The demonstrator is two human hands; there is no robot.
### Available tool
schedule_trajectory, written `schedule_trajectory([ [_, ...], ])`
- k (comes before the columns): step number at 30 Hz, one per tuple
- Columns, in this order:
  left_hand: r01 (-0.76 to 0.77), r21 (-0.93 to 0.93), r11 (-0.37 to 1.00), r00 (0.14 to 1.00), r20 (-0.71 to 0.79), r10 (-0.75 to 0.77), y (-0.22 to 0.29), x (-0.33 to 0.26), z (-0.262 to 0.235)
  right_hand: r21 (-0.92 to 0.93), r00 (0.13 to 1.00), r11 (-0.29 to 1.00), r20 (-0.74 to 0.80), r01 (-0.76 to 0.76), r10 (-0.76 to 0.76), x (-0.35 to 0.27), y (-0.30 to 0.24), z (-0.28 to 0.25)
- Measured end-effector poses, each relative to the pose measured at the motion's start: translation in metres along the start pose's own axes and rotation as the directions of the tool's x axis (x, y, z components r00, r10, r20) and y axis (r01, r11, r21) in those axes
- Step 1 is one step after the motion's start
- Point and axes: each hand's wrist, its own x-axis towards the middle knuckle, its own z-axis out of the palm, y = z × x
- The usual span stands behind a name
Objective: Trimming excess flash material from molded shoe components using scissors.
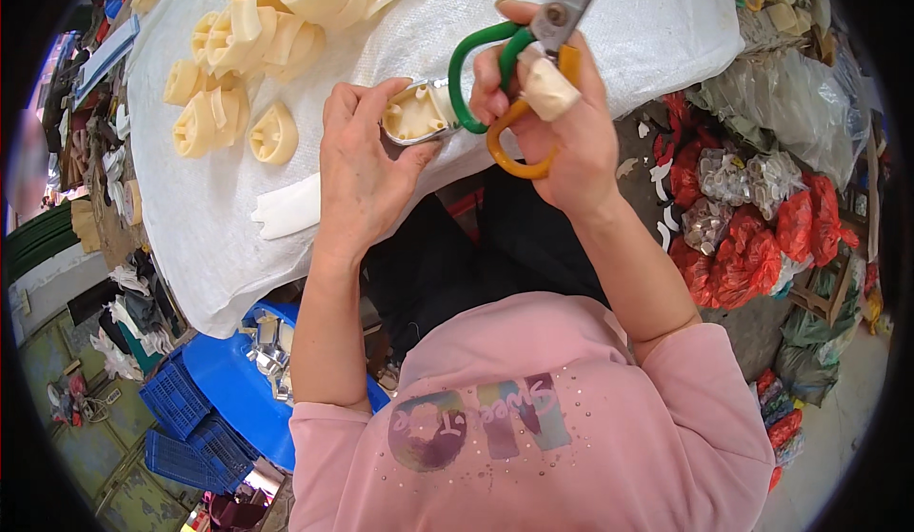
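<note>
My left hand (pixel 367 151) is closed on a hollow cream plastic piece (pixel 416 115), which looks like a shoe heel and has a shiny silver band around its rim. It rests at the near edge of a white woven sheet (pixel 381 41). Scissors (pixel 562 20) with one green and one orange handle are in my right hand (pixel 576 137), just right of the piece. Their blades point up and away. A cream wrap (pixel 550 91) covers one finger of that hand. Left of my left hand lies a white strip (pixel 290 206).
More cream heels (pixel 271 134) lie singly and in rows at the far left of the sheet. Below left, a blue basin (pixel 238 380) holds silver pieces, beside blue crates (pixel 195 437). On the right floor sit red plastic bags (pixel 738 260) and clear bags (pixel 781 103).
</note>
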Motion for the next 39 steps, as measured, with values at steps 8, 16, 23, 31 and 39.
schedule_trajectory([
  [8,-0.004,-0.016,1.0,1.0,0.007,0.005,0.001,0.001,-0.001,-0.02,0.995,0.995,-0.014,0.094,-0.095,-0.012,0.017,-0.002],
  [16,0.009,-0.008,1.0,1.0,0.019,-0.009,0.003,0.001,-0.002,0.034,0.995,0.995,-0.007,0.097,-0.096,-0.014,0.018,0.002],
  [23,-0.059,-0.002,0.998,0.998,-0.019,0.059,0.002,-0.003,-0.002,-0.142,0.985,0.984,-0.115,0.111,-0.128,-0.004,-0.013,-0.011],
  [31,-0.014,-0.51,0.86,0.986,-0.148,-0.072,-0.001,-0.045,-0.017,-0.92,0.981,0.365,0.081,0.142,-0.177,0.017,-0.05,-0.055],
  [39,0.09,-0.829,0.551,0.959,-0.078,-0.273,-0.015,-0.1,-0.038,-0.857,0.944,-0.396,0.294,0.33,0.152,0.047,-0.061,-0.091],
])
